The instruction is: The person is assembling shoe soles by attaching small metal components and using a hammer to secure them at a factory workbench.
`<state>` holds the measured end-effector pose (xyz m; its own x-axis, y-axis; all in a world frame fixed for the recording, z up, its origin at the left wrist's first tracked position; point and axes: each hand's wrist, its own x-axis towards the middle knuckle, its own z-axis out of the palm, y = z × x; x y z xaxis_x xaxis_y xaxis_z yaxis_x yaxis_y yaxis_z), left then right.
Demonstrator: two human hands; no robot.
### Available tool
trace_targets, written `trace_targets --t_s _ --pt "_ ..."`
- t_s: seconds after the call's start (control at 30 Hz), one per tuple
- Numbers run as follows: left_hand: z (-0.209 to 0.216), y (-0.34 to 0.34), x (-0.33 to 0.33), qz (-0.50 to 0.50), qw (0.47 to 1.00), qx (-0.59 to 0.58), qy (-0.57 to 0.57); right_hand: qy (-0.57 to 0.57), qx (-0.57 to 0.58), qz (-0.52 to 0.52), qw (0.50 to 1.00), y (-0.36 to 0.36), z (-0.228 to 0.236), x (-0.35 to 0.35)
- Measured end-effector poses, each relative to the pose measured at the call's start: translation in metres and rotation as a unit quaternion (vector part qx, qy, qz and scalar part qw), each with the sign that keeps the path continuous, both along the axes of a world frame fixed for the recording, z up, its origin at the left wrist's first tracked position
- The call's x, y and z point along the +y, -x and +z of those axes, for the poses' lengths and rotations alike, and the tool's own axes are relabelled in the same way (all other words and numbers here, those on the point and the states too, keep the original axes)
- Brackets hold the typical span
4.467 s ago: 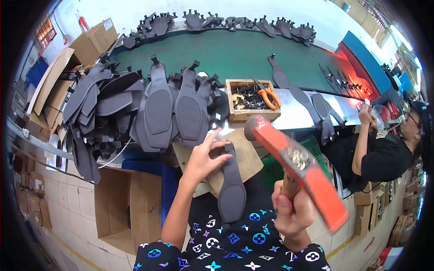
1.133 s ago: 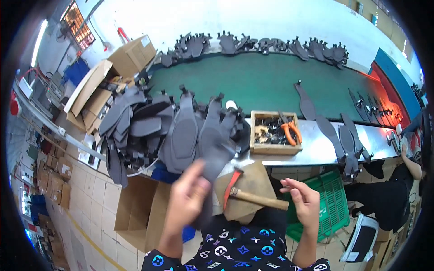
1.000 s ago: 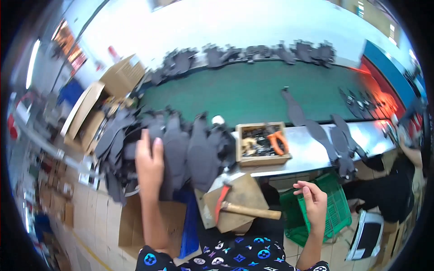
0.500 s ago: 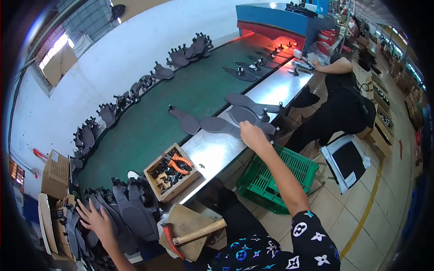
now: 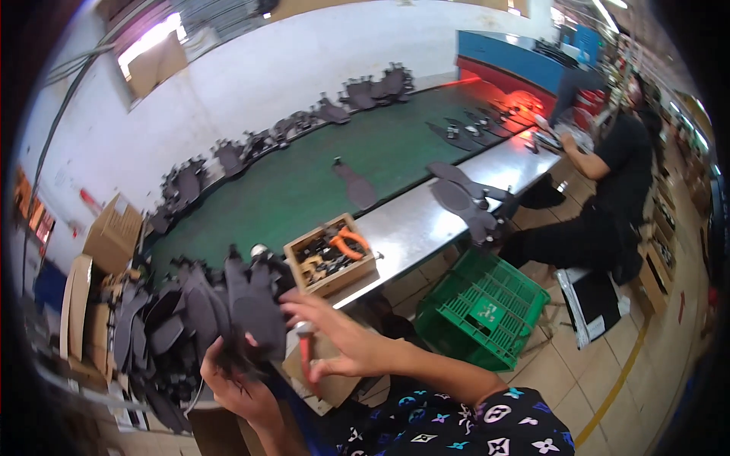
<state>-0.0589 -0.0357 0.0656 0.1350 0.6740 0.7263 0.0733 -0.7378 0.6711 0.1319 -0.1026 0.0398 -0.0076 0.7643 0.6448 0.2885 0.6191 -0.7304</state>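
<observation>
My left hand (image 5: 242, 395) is low in front of the upright dark grey shoe soles (image 5: 255, 308). Its fingers are curled round a dark, blurred thing that I cannot make out. My right hand (image 5: 342, 338) has its fingers stretched toward the nearest sole, thumb apart; whether the fingertips touch that sole is unclear. A hammer's red head (image 5: 306, 353) shows between its fingers and thumb, lying on a brown pad (image 5: 334, 389); the handle is mostly hidden. Just beyond, a wooden box (image 5: 334, 283) holds black clips and orange-handled pliers (image 5: 350, 242).
A green conveyor belt (image 5: 293, 194) with a metal ledge (image 5: 403, 243) carries more soles. A green crate (image 5: 487, 304) stands on the floor. At far right, a person in black (image 5: 608, 175) works beside the belt. Cardboard boxes (image 5: 114, 232) stand at left.
My right hand has left the soles on the metal ledge and come left and nearer, over the hammer. My left hand has moved right, from the sole stack's left. The view has turned left.
</observation>
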Motion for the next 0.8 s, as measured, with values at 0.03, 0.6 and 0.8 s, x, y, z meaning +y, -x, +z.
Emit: trace_targets --t_s 0.03,0.6,0.8 --pt "0.006 0.006 -0.016 0.014 0.995 -0.033 0.091 0.002 -0.134 -0.142 0.981 0.0 -0.038 -0.005" --pt "-0.057 -0.073 0.024 0.031 0.919 0.392 -0.028 0.398 -0.052 -0.417 0.816 -0.053 -0.137 -0.213" --pt "-0.101 -0.17 0.151 -0.018 0.828 0.546 -0.122 0.278 0.295 -0.357 0.842 -0.039 -0.157 -0.166"
